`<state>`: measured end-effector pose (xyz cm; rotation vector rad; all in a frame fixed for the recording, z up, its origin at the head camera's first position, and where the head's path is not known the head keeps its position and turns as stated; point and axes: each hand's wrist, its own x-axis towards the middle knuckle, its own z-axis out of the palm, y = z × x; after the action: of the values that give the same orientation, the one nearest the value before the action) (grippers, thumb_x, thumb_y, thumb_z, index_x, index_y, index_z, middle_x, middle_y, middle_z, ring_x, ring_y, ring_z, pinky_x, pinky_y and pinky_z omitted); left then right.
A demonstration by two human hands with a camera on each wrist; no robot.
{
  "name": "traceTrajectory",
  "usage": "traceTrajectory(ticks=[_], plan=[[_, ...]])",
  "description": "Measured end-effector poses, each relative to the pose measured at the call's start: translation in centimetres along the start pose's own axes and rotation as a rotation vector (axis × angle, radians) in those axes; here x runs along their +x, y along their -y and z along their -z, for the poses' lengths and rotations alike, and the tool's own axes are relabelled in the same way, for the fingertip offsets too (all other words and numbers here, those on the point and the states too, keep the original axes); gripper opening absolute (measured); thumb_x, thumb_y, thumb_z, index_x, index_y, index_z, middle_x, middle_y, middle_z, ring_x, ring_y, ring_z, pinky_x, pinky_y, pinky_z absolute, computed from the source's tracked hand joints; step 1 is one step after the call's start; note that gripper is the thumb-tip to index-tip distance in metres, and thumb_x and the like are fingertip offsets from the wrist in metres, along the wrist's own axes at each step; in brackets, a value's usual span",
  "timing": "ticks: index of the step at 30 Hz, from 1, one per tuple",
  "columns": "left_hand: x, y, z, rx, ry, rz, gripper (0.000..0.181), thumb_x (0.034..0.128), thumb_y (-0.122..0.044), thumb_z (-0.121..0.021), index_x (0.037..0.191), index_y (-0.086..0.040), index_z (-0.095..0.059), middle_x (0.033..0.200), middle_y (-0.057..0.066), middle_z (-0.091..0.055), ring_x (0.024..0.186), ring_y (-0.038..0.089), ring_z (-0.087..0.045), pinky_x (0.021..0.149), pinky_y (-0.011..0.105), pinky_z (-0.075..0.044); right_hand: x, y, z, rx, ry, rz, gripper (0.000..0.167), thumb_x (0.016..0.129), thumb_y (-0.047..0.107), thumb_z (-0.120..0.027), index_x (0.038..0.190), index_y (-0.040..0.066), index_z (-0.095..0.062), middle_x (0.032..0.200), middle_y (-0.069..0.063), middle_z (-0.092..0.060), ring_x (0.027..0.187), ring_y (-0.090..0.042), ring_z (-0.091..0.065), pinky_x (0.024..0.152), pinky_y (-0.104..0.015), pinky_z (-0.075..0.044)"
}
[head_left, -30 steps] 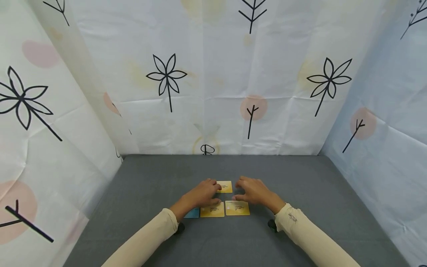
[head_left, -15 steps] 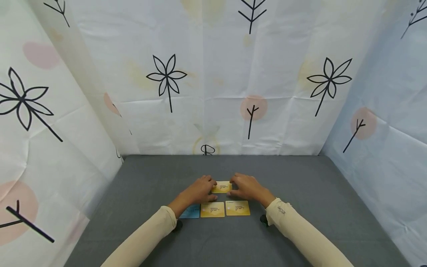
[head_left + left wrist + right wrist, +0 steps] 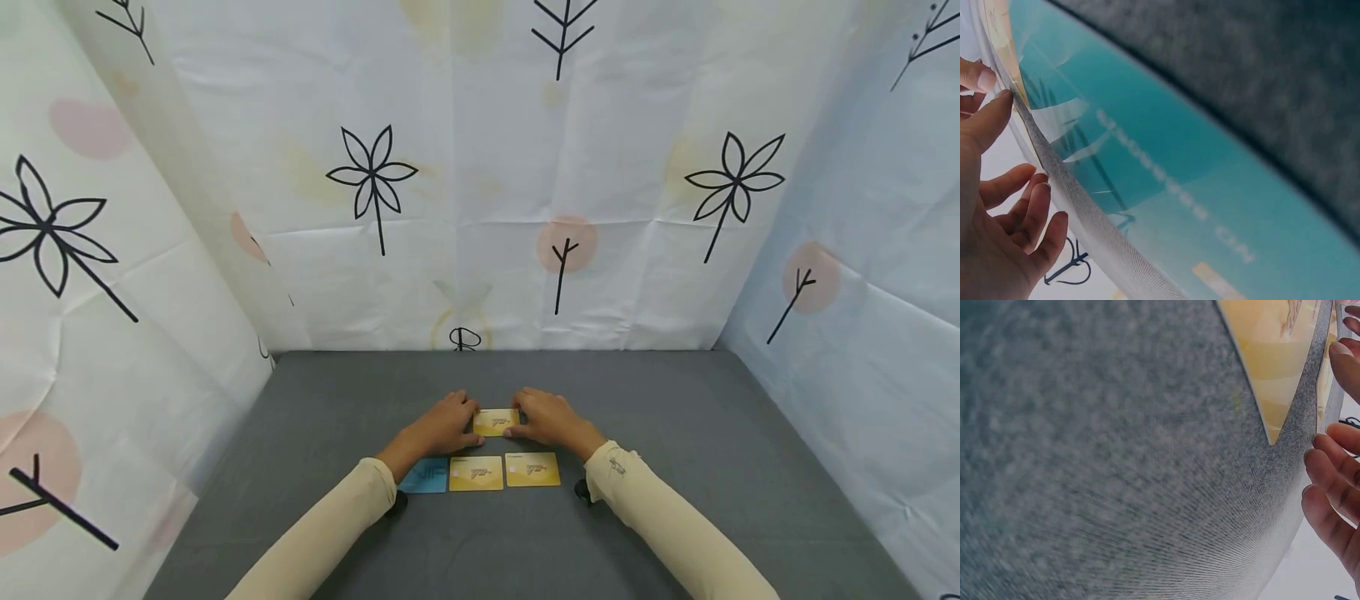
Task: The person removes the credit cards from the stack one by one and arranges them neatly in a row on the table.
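Observation:
A yellow card [image 3: 496, 422] lies flat on the grey table, between my two hands in the head view. My left hand [image 3: 441, 425] is at its left edge, fingers loosely bent and the thumb low. At the right edge is my right hand [image 3: 552, 418], its fingertips against or very near the card. Nearer to me runs a row: a blue card [image 3: 425, 476] partly under my left wrist, then a yellow card [image 3: 477, 473] and another yellow card [image 3: 532, 469]. The left wrist view shows the blue card [image 3: 1147, 156] close up, beside my relaxed left fingers [image 3: 1041, 212].
The grey table [image 3: 637, 517] carries the cards near its middle. Behind it hangs a pale cloth wall [image 3: 480, 167] with plant drawings, and similar cloth stands at the left and right sides. Dark wrist cameras sit under both sleeves.
My right hand has moved left to the far card's right edge. My left hand has shifted slightly left, and the far card has slid a little left with it. The front row looks unmoved.

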<state>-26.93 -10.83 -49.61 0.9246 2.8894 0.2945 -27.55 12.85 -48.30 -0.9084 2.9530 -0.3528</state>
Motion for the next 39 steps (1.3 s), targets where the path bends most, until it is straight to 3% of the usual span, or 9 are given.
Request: traceTrajectory(ticks=[9,17,24,39], plan=[[0.6,0.3,0.0,-0.013,0.041,0.043,0.059,0.0949,-0.049,-0.066,0.135,-0.008,-0.056,0.128,0.012,-0.052,0.111,0.026,-0.053,0.094,0.044,-0.048,0.4,-0.1,-0.1,0.002,0.02,-0.017,0.045,0.085,0.048,-0.077,0.109,0.011,-0.066,0.097,0.0,-0.059,0.077,-0.011,-0.052,0.067,-0.034,-0.046],[1.0,0.5,0.0,-0.048,0.052,0.049,0.05,0.0952,-0.043,-0.068,0.131,-0.009,-0.058,0.124,0.011,-0.052,0.11,0.026,-0.053,0.094,0.044,-0.047,0.3,-0.3,-0.2,-0.005,-0.003,0.02,0.043,0.086,0.044,-0.077,0.108,0.009,-0.065,0.096,-0.001,-0.058,0.077,-0.012,-0.052,0.066,-0.034,-0.046],[1.3,0.6,-0.1,-0.067,0.054,0.052,0.042,0.0955,-0.039,-0.069,0.123,-0.009,-0.061,0.109,0.007,-0.054,0.095,0.018,-0.051,0.088,0.039,-0.047,0.4,-0.5,-0.3,0.023,-0.01,0.037,0.042,0.086,0.047,-0.077,0.106,0.011,-0.065,0.087,0.003,-0.051,0.071,-0.01,-0.045,0.062,-0.03,-0.039],[1.7,0.7,-0.3,-0.107,0.068,0.1,0.043,0.0946,-0.041,-0.069,0.121,-0.009,-0.055,0.114,0.008,-0.054,0.098,0.019,-0.053,0.087,0.04,-0.048,0.3,-0.4,-0.3,0.019,0.0,0.034,0.044,0.085,0.046,-0.078,0.113,0.013,-0.067,0.088,0.003,-0.052,0.071,-0.01,-0.045,0.06,-0.028,-0.037]])
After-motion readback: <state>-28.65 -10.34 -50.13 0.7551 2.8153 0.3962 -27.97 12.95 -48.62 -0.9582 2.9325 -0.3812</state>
